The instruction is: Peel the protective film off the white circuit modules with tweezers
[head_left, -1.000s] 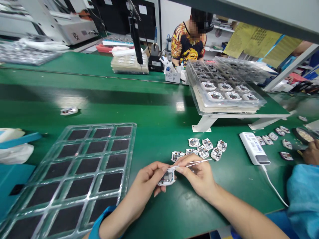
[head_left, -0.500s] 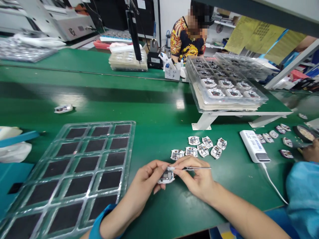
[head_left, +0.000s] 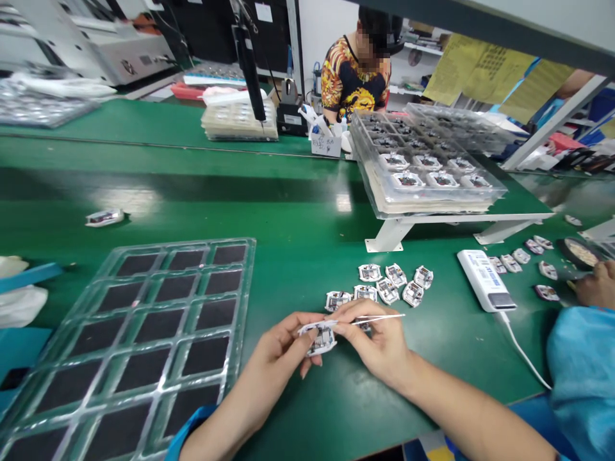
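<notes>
My left hand (head_left: 283,349) is closed around a small white electronic housing (head_left: 323,340), its open side with grey and metallic parts turned up. The thumb presses on its left part. In my right hand (head_left: 379,339) is a pair of thin metal tweezers (head_left: 387,317), pinched between the fingers and pointing right at the back end. These right fingertips touch the upper right edge of the housing and hide the tips of the tweezers. Several similar housings (head_left: 387,291) lie just beyond my hands on the green table (head_left: 298,256).
A clear tray (head_left: 253,275) with black pads lies at left, with one housing (head_left: 106,218) beyond it. Filled trays (head_left: 432,208) stand on a raised stand at right. A white corded device (head_left: 486,280) lies near a neighbour's hand (head_left: 598,285). Another person (head_left: 358,77) sits opposite.
The view has shifted slightly. The left thumb has moved down and left across the housing, showing more of its upper edge. The tweezers' back end has tilted up a little.
</notes>
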The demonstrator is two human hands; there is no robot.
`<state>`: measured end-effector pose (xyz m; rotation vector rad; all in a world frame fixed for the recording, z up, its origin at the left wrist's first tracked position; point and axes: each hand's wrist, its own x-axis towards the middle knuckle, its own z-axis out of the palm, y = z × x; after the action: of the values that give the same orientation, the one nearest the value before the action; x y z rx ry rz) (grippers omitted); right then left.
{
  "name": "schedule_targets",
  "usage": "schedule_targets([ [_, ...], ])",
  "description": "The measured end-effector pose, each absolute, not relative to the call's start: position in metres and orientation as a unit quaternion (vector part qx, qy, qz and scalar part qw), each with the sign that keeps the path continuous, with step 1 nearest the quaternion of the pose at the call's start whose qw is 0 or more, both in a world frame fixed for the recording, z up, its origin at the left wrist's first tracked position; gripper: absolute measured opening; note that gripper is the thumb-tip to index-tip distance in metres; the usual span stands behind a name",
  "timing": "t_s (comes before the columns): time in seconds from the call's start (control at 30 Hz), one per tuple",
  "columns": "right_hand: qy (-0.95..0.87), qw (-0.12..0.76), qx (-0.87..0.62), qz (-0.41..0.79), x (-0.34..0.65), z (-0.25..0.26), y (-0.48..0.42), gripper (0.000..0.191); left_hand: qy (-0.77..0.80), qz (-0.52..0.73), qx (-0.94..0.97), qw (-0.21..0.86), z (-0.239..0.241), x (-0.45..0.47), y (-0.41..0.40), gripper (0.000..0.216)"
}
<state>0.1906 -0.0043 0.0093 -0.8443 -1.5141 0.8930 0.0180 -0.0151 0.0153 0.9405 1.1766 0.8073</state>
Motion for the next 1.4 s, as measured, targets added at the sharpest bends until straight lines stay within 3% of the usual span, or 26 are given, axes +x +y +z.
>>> schedule_targets([
  [0.23,-0.706,0.56,-0.316,0.295,0.189,0.011,-0.006,0.01,0.513,0.388,0.377,0.666,0.015,0.019,-0.016,0.035],
  [0.53,-0.647,0.586,-0.333,0.355,0.187,0.01,-0.005,0.002,0.483,0.382,0.398,0.68,0.019,0.013,-0.015,0.033],
  [0.7,-0.667,0.586,-0.329,0.322,0.189,0.014,-0.003,0.006,0.461,0.366,0.438,0.679,0.011,0.011,-0.017,0.044],
  [0.9,-0.672,0.592,-0.324,0.306,0.191,0.009,-0.001,0.015,0.442,0.357,0.484,0.666,0.008,0.009,-0.007,0.034],
  [1.13,-0.695,0.612,-0.298,0.233,0.196,0.011,0.002,0.024,0.545,0.34,0.636,0.427,0.01,-0.029,0.098,0.032],
  [1.4,-0.685,0.637,-0.29,0.202,0.181,-0.003,0.007,0.012,0.708,0.259,0.641,0.146,0.02,-0.087,0.193,0.027],
])
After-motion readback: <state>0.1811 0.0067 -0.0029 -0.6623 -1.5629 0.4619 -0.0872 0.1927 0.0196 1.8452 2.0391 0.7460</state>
